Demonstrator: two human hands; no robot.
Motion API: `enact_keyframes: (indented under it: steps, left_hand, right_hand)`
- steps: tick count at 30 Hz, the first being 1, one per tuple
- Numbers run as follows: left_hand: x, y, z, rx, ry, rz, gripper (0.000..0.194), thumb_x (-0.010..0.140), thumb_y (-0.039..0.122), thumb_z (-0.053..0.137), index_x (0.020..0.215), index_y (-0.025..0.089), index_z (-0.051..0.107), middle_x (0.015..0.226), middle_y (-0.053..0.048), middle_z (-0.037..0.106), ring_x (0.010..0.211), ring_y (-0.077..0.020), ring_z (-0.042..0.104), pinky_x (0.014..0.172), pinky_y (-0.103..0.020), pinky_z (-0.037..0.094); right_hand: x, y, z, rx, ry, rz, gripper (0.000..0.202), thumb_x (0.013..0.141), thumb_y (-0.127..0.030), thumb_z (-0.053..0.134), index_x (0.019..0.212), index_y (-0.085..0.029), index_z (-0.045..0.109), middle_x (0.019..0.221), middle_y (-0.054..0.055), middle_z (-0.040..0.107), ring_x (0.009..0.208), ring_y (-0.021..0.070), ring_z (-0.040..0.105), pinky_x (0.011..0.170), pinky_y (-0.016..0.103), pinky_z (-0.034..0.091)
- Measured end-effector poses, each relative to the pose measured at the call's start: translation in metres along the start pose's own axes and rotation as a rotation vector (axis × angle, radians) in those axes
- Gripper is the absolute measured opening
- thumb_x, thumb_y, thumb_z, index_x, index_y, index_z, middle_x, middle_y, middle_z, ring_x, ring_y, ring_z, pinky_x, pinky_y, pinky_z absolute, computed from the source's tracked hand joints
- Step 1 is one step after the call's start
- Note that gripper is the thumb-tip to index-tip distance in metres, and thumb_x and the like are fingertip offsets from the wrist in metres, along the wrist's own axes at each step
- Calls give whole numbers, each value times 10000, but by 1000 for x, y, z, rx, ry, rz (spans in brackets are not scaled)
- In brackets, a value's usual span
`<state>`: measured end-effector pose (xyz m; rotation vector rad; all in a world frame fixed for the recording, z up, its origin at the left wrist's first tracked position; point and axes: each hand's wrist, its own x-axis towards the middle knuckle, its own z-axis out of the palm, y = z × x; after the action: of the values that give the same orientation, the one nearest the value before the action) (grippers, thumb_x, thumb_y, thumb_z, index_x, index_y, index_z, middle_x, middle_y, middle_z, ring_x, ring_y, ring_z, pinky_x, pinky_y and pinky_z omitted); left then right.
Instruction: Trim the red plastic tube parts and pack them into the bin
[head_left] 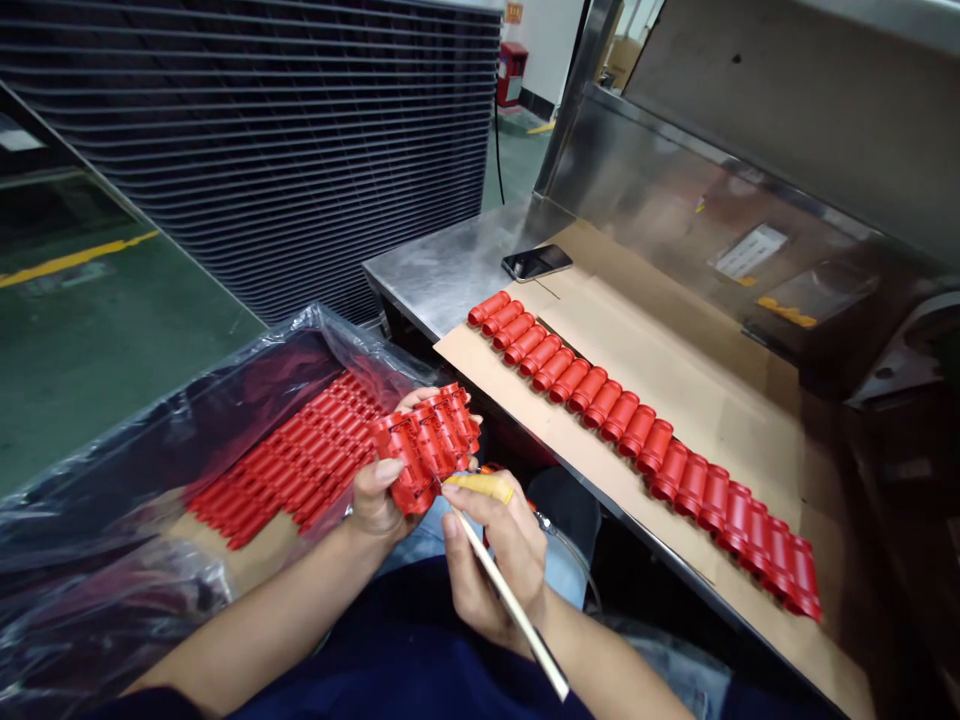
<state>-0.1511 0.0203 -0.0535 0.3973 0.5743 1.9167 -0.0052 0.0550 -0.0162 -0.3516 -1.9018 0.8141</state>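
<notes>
My left hand (379, 495) is closed around a cluster of red cylindrical parts (427, 445), held over my lap. My right hand (499, 550) grips a thin pale stick-like tool (510, 605), its tip touching or very near the lower edge of that cluster. A yellow covering (484, 487) wraps the index finger of the right hand. On the cardboard-covered bench (675, 375) to the right, red cylinders (637, 430) lie side by side in a long diagonal row.
A plastic-lined bin (247, 375) at left holds stacked red parts (300, 455). A phone (537, 262) lies at the bench's far end. Behind stands a dark slatted stack (300, 150). A metal panel (675, 190) rises behind the bench, and a cable hangs near my lap.
</notes>
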Motion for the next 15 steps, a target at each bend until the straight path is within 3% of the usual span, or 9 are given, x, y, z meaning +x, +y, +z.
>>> enact_keyframes:
  steps: [6, 11, 15]
  left_hand:
    - [1, -4, -3, -9, -6, 21, 828, 779, 501, 773, 1521, 237, 517, 1474, -192, 700, 1153, -436, 778, 1000, -585, 630]
    - [2, -8, -10, -11, 2, 10, 814, 765, 510, 771, 1489, 209, 551, 1417, -204, 731, 1107, -433, 790, 941, -571, 652]
    - [3, -6, -5, 6, 12, 18, 799, 742, 494, 791, 1453, 191, 589, 1372, -205, 752, 1053, -424, 803, 885, -560, 669]
  right_hand:
    - [1, -1, -3, -22, -10, -19, 400, 933, 21, 664, 1317, -88, 699, 1101, 172, 786, 954, 260, 742, 872, 437, 654]
    - [-1, -3, -7, -41, -27, -24, 413, 922, 35, 667, 1320, -75, 690, 1112, 189, 780, 970, 262, 737, 871, 435, 654]
    - [-3, -5, -9, -34, -29, -8, 400, 914, 31, 676, 1298, -80, 698, 1109, 193, 775, 960, 261, 732, 857, 430, 654]
